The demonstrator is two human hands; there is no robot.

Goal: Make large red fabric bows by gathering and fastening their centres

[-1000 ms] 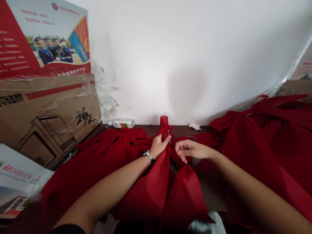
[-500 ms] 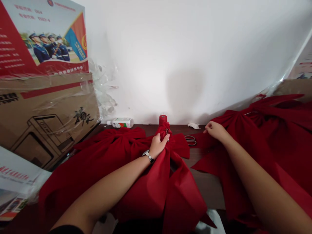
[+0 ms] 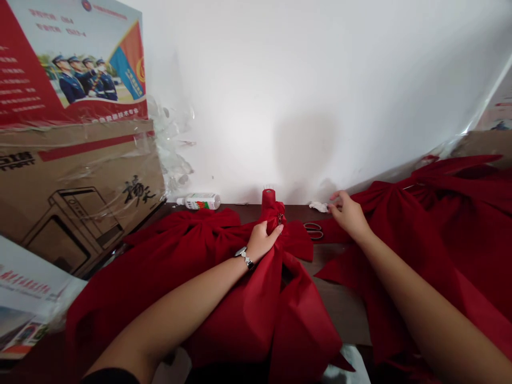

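A large red fabric bow (image 3: 240, 298) lies across the dark wooden table, its gathered knot (image 3: 274, 217) under my left hand (image 3: 262, 241). That hand, with a silver wristwatch (image 3: 244, 257) on the wrist, grips the knot, where a small metal clip or pin (image 3: 280, 218) shows. A red thread spool (image 3: 269, 200) stands just behind the knot. My right hand (image 3: 348, 214) is open, fingertips close to a crumpled white tissue (image 3: 319, 206). It rests over the edge of a second red bow (image 3: 424, 229). Black-handled scissors (image 3: 313, 231) lie on red fabric between my hands.
A white plastic bottle (image 3: 199, 201) stands against the white wall. A cardboard box (image 3: 76, 197) with a poster above it and crumpled clear plastic (image 3: 170, 144) fill the left side. Folded printed papers (image 3: 28, 304) sit at the lower left.
My right hand has moved from beside the knot out to the right and now reaches toward the white tissue, uncovering the scissors. My left hand stays on the knot.
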